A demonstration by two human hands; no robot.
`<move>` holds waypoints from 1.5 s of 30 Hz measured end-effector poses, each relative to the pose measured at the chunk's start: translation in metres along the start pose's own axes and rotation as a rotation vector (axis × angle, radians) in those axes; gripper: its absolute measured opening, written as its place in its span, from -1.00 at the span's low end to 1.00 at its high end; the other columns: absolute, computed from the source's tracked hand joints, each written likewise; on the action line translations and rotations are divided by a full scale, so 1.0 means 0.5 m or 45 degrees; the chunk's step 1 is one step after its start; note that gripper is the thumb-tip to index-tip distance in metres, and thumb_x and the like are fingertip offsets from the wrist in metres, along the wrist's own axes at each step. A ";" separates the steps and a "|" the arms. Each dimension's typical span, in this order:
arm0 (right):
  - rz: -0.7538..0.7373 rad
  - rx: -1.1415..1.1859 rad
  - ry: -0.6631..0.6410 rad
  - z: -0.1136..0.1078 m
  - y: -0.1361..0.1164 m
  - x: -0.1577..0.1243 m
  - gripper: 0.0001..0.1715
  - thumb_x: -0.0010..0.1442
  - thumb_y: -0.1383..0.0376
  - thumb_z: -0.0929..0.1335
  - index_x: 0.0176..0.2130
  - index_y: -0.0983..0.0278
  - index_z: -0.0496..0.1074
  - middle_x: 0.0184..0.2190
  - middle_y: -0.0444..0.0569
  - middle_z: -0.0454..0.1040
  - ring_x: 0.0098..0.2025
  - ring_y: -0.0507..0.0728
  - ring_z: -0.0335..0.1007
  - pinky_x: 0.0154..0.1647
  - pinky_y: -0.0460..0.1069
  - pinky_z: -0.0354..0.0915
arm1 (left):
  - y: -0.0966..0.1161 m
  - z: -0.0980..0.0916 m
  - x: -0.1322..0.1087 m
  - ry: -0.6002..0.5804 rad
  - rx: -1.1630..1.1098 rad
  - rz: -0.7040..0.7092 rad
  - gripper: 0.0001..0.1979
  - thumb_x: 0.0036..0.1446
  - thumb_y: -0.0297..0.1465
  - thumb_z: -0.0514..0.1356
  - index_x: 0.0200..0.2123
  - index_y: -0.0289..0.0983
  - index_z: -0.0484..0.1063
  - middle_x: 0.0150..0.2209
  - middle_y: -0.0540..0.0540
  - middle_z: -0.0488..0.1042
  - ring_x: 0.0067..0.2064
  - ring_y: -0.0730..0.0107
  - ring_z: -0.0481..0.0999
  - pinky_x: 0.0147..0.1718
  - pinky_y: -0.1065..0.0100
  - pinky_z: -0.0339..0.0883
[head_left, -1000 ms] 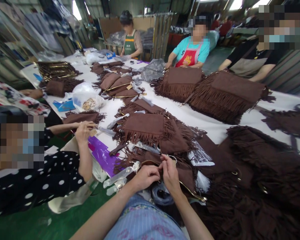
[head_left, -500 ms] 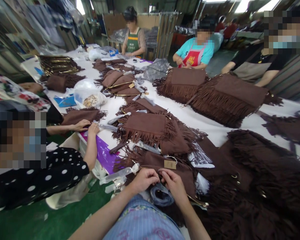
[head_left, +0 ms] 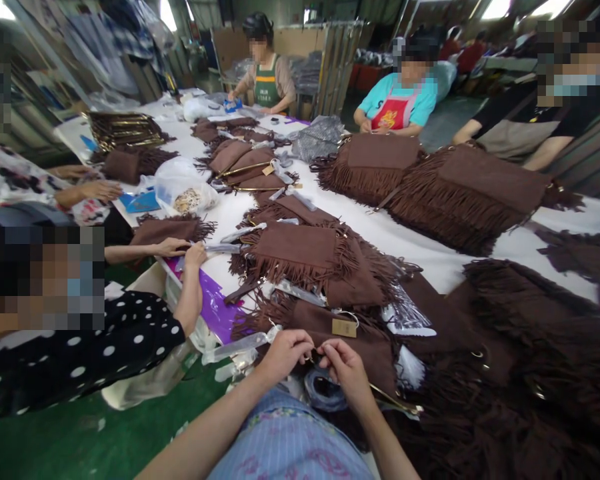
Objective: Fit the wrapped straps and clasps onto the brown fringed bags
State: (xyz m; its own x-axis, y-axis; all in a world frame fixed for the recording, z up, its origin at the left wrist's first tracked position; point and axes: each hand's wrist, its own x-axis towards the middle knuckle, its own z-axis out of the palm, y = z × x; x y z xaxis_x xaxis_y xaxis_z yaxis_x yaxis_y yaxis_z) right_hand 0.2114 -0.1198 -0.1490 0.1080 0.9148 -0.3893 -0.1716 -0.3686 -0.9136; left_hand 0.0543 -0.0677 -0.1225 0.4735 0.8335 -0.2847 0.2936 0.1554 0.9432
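Note:
Close to my body, my left hand [head_left: 290, 353] and my right hand [head_left: 341, 363] face each other, fingertips pinched. Between them is a small dark piece with a glint of metal, too small to name. Just beyond lies a brown fringed bag [head_left: 365, 360], partly covered by my hands. A tan paper tag [head_left: 344, 327] on a white loop rests on it. Below my fingers sits a wrapped roll or coiled strap [head_left: 325, 393] in greyish plastic. Left of my left hand, a clear plastic-wrapped strap [head_left: 240, 347] sticks out over the table edge.
More brown fringed bags [head_left: 295, 250] lie in a row up the white table [head_left: 370, 227], with large stacks [head_left: 490, 187] at right. Purple plastic [head_left: 220, 307] lies at left beside a co-worker in polka dots [head_left: 105, 340]. A clear bag of small parts [head_left: 190, 193] stands farther back.
My fingertips have shifted slightly, and a bit of metal now shows between them. The view has turned a little left. At far left, a co-worker's hands have come into view over the table.

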 end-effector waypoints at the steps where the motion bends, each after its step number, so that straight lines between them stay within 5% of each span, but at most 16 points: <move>1: -0.016 -0.021 0.013 0.000 0.003 -0.001 -0.46 -0.02 -0.16 0.40 -0.42 0.27 0.42 -0.67 -0.18 0.41 -0.78 -0.10 0.00 -0.76 -0.14 -0.11 | -0.002 0.002 0.000 -0.005 -0.012 -0.026 -0.85 0.02 -0.44 0.09 -0.44 -0.31 0.46 -0.56 0.05 0.39 -0.53 0.48 0.34 -0.51 0.48 0.18; 9: -0.097 -0.106 0.037 -0.003 0.015 0.000 -0.48 0.01 -0.14 0.40 -0.40 0.28 0.48 -0.61 -0.12 0.49 -0.70 0.00 0.31 -0.67 -0.11 0.23 | -0.005 0.017 0.002 -0.032 -0.044 0.004 -0.88 0.02 -0.48 0.05 -0.43 -0.31 0.38 -0.53 0.04 0.39 -0.51 0.51 0.35 -0.48 0.49 0.20; 18: -0.152 -0.140 0.007 -0.004 0.028 -0.001 -0.52 0.08 -0.09 0.38 -0.36 0.29 0.51 -0.55 -0.05 0.54 -0.51 0.11 0.49 -0.45 -0.03 0.46 | -0.002 0.020 0.007 0.090 0.233 0.034 -0.87 0.01 -0.50 0.06 -0.48 -0.30 0.40 -0.52 0.04 0.40 -0.44 0.46 0.35 -0.40 0.45 0.17; 35: -0.265 -0.313 -0.030 -0.001 0.033 -0.003 -0.59 0.24 0.01 0.27 -0.32 0.27 0.47 -0.50 -0.05 0.56 -0.45 0.13 0.52 -0.39 -0.02 0.49 | -0.012 0.023 0.009 0.089 0.325 0.011 -0.86 0.02 -0.46 0.05 -0.47 -0.29 0.40 -0.50 0.01 0.42 -0.41 0.42 0.37 -0.39 0.44 0.19; 45: -0.591 -0.725 -0.057 -0.004 0.019 -0.010 -0.67 0.29 0.20 0.22 -0.44 0.23 0.40 -0.50 -0.09 0.40 -0.44 0.08 0.34 -0.36 -0.06 0.28 | -0.006 0.039 -0.003 0.131 0.387 -0.057 -0.86 -0.01 -0.50 0.02 -0.52 -0.25 0.34 -0.58 0.03 0.41 -0.49 0.44 0.39 -0.43 0.44 0.18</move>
State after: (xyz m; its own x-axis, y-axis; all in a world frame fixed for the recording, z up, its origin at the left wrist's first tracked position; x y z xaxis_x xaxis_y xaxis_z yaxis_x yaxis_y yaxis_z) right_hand 0.2111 -0.1284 -0.1559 0.0034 0.9989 0.0468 0.4182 0.0410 -0.9074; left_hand 0.0689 -0.0798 -0.1282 0.3730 0.8810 -0.2912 0.5541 0.0402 0.8315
